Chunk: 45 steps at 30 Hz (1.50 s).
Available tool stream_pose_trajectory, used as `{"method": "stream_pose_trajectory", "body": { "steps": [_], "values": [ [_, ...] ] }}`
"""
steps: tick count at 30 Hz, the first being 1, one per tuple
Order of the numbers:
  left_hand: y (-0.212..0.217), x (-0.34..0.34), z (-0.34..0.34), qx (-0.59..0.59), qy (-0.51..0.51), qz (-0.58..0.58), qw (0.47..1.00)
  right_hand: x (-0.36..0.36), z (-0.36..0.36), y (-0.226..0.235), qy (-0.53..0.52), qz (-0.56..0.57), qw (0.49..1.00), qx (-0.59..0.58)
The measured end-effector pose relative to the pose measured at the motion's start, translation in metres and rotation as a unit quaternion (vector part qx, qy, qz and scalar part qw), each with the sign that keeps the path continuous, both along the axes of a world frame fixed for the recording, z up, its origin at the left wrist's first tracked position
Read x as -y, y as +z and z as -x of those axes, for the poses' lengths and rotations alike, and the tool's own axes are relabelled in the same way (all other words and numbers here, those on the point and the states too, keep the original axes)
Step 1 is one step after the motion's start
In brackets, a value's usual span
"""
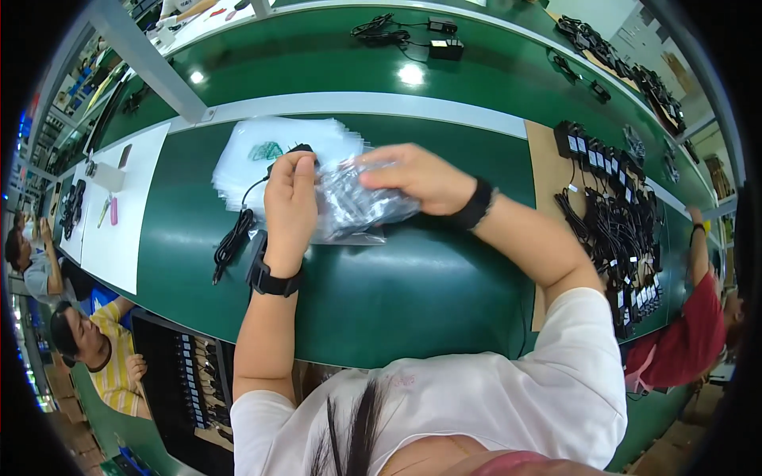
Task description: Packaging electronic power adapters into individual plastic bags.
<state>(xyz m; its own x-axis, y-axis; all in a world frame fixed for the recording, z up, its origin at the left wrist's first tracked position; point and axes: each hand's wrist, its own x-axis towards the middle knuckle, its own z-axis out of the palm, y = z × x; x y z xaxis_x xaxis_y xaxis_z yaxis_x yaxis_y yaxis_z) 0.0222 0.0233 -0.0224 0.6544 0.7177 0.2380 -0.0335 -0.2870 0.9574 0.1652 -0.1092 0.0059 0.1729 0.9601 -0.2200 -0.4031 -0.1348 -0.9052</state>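
My left hand (290, 198) is closed round a black power adapter (300, 148), of which only dark edges show past the fingers. Its cable runs down the left side to a bundled coil (232, 247) lying on the green table. Just right of it, my right hand (417, 178) grips a crinkled clear plastic bag (357, 206), slightly blurred. The bag's left edge meets my left fingers; whether anything lies inside is unclear. Beneath and behind both hands spreads a stack of flat clear bags (246, 155) with green print.
Many black adapters with cables (615, 214) lie on brown cardboard (548, 174) at right. A black crate (151, 381) of adapters stands lower left, beside a person in yellow stripes. A white sheet (119, 238) covers the table's left. A raised white-edged shelf (381, 103) runs behind.
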Motion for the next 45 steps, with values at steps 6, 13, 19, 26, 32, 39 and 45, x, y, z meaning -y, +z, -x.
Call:
{"method": "stream_pose_trajectory", "body": {
  "steps": [6,13,19,26,32,39,45],
  "values": [
    [0.022,0.002,0.009,0.048,0.037,0.124,0.99,0.026,-0.222,-0.034,-0.322,0.02,0.491,0.809],
    [0.004,-0.015,0.023,0.084,0.094,0.076,0.989,0.006,-0.308,-0.055,-0.119,0.523,0.408,0.739],
    [0.002,-0.014,0.018,0.089,0.081,0.061,0.991,-0.076,-0.324,-0.056,-0.251,0.222,0.587,0.737],
    [0.002,-0.021,0.026,0.104,0.09,0.069,0.988,-0.091,-0.303,-0.061,-0.402,0.126,0.579,0.698],
    [0.017,-0.033,0.027,0.117,0.094,-0.014,0.989,-0.062,-0.153,0.069,-0.193,-0.31,0.756,0.542],
    [0.063,0.01,-0.004,0.189,-0.199,0.277,0.921,-0.024,0.004,0.068,0.234,-0.246,0.887,0.313],
    [0.107,0.003,-0.007,0.422,-0.202,0.261,0.844,-0.035,0.009,0.011,0.161,-0.28,0.941,0.104]
  ]
}}
